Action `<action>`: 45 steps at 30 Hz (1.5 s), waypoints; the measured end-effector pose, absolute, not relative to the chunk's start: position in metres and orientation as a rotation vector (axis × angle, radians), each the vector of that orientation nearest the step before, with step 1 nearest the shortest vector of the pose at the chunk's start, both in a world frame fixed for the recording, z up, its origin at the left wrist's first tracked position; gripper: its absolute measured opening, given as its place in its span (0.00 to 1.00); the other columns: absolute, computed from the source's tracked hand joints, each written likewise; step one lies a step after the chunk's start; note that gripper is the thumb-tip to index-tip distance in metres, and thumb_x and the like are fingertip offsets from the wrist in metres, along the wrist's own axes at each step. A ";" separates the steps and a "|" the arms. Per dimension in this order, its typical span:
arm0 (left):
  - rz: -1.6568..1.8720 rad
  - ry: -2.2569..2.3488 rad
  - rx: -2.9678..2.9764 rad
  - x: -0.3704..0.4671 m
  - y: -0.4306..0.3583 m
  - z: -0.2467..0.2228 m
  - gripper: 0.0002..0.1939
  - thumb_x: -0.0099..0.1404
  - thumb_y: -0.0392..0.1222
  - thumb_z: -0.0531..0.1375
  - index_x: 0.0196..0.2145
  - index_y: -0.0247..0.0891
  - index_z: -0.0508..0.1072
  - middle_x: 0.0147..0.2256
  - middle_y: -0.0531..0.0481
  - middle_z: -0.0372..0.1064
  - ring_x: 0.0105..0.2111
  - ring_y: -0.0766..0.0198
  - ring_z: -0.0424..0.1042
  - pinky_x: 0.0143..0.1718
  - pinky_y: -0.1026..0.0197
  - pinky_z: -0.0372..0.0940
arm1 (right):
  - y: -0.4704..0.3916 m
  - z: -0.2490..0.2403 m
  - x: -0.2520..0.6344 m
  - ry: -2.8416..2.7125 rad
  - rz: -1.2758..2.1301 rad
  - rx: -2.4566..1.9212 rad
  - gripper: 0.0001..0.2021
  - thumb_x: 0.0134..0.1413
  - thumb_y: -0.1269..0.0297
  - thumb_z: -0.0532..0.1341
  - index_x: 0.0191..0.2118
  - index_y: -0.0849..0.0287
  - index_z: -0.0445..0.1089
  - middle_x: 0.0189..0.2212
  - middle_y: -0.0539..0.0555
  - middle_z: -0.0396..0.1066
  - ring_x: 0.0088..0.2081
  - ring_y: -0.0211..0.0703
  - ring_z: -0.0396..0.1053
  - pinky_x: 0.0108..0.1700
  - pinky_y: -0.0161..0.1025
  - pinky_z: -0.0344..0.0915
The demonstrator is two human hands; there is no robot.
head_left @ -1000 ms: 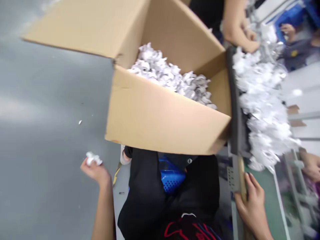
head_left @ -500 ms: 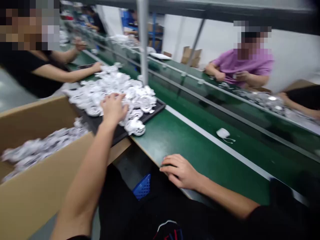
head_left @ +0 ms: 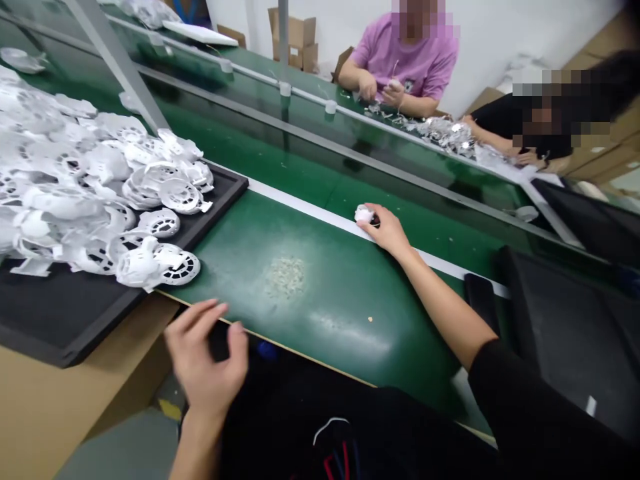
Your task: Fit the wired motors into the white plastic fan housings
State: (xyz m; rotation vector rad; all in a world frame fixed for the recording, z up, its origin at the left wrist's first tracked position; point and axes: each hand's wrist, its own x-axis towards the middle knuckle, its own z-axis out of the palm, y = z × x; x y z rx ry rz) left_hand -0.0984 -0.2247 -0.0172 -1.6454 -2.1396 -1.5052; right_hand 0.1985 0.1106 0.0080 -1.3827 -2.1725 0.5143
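Note:
My right hand [head_left: 387, 230] is closed on a small white part [head_left: 364, 214] by the white strip [head_left: 305, 209] on the green table [head_left: 320, 287]. Nearer to me, my left hand [head_left: 207, 353] hangs over the table's front edge, fingers apart and holding nothing. To its upper left, many white plastic parts [head_left: 100, 193] with round slotted rims lie piled on a black tray [head_left: 45, 307]. My right fingers partly cover the small white part.
A metal post [head_left: 117, 63] rises behind the pile, and a long rail [head_left: 350, 160] crosses the table. A black phone-like object [head_left: 481, 297] and a black case [head_left: 565, 333] lie at the right. Two people work across the table. A cardboard box [head_left: 30, 393] stands below the tray.
The view has turned to the right. My left hand has come away from the pile of white parts. My right hand has reached from the table's edge to the small white part and taken hold of it.

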 end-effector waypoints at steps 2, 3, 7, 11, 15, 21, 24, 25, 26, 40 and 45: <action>-1.535 -1.987 -1.823 -0.089 -0.196 -0.009 0.27 0.65 0.33 0.65 0.60 0.48 0.68 0.54 0.43 0.69 0.57 0.47 0.71 0.62 0.38 0.65 | 0.108 0.024 0.182 -2.126 0.532 -1.386 0.29 0.61 0.46 0.63 0.59 0.62 0.70 0.50 0.64 0.74 0.45 0.51 0.71 0.54 0.51 0.67; -1.547 -1.910 -1.937 -0.087 -0.180 -0.001 0.28 0.66 0.32 0.64 0.61 0.48 0.67 0.54 0.43 0.70 0.55 0.49 0.72 0.60 0.42 0.68 | 0.102 0.032 0.176 -2.088 0.529 -1.394 0.28 0.62 0.45 0.61 0.58 0.62 0.70 0.49 0.63 0.74 0.43 0.49 0.71 0.51 0.49 0.68; -1.465 -1.632 -2.390 -0.083 -0.112 0.029 0.37 0.70 0.38 0.63 0.71 0.49 0.54 0.67 0.39 0.58 0.65 0.48 0.64 0.62 0.44 0.65 | 0.043 0.044 0.158 -2.046 0.690 -1.421 0.27 0.68 0.39 0.50 0.46 0.58 0.73 0.34 0.54 0.76 0.31 0.42 0.71 0.35 0.39 0.68; -1.099 -1.390 -2.862 -0.073 -0.071 0.024 0.35 0.70 0.42 0.65 0.70 0.45 0.56 0.64 0.41 0.64 0.64 0.48 0.63 0.63 0.45 0.60 | -0.020 0.032 0.135 -2.079 0.835 -1.504 0.23 0.67 0.45 0.55 0.31 0.57 0.74 0.20 0.49 0.70 0.23 0.39 0.67 0.30 0.37 0.65; -0.839 -1.503 -2.931 -0.066 -0.073 0.000 0.34 0.69 0.50 0.66 0.68 0.45 0.62 0.52 0.43 0.73 0.57 0.47 0.67 0.59 0.44 0.59 | -0.060 0.021 0.120 -1.948 0.678 -1.637 0.19 0.62 0.53 0.62 0.54 0.55 0.73 0.36 0.54 0.79 0.39 0.49 0.75 0.44 0.45 0.70; -0.872 -1.649 -2.855 -0.068 -0.102 -0.007 0.47 0.64 0.62 0.69 0.71 0.39 0.57 0.59 0.35 0.68 0.60 0.41 0.66 0.59 0.40 0.57 | -0.127 0.012 0.123 -1.649 0.248 -1.525 0.15 0.69 0.58 0.58 0.57 0.51 0.71 0.57 0.59 0.71 0.60 0.56 0.66 0.63 0.57 0.63; -0.905 -1.590 -3.052 -0.077 -0.102 -0.005 0.48 0.66 0.53 0.69 0.74 0.44 0.49 0.62 0.40 0.68 0.62 0.47 0.65 0.62 0.43 0.54 | -0.151 0.005 0.125 -1.622 0.520 -1.433 0.10 0.71 0.58 0.58 0.50 0.51 0.75 0.44 0.56 0.74 0.45 0.48 0.73 0.45 0.46 0.73; -0.920 -1.561 -3.119 -0.079 -0.101 -0.005 0.46 0.68 0.49 0.68 0.74 0.47 0.48 0.61 0.43 0.69 0.60 0.50 0.66 0.62 0.45 0.54 | -0.154 0.003 0.126 -1.614 0.613 -1.419 0.10 0.70 0.58 0.59 0.50 0.51 0.75 0.43 0.56 0.74 0.42 0.47 0.73 0.41 0.44 0.73; -0.928 -1.533 -3.168 -0.082 -0.100 -0.005 0.43 0.69 0.46 0.67 0.73 0.49 0.50 0.59 0.46 0.71 0.59 0.52 0.68 0.62 0.46 0.54 | -0.155 0.001 0.126 -1.604 0.681 -1.410 0.10 0.69 0.57 0.60 0.50 0.51 0.75 0.43 0.55 0.74 0.41 0.46 0.73 0.39 0.43 0.73; -0.859 -1.620 -3.233 -0.081 -0.097 0.004 0.23 0.69 0.49 0.67 0.59 0.47 0.69 0.55 0.48 0.74 0.57 0.51 0.69 0.60 0.47 0.56 | -0.120 0.003 0.142 -1.698 1.027 -1.358 0.12 0.58 0.57 0.72 0.47 0.46 0.81 0.39 0.51 0.69 0.30 0.38 0.64 0.30 0.39 0.65; -0.894 -1.609 -3.239 -0.082 -0.101 0.007 0.26 0.68 0.51 0.68 0.61 0.46 0.69 0.57 0.48 0.73 0.59 0.53 0.68 0.61 0.49 0.56 | -0.124 -0.002 0.140 -1.785 0.846 -1.342 0.07 0.62 0.56 0.69 0.45 0.42 0.83 0.38 0.51 0.70 0.28 0.38 0.63 0.29 0.42 0.63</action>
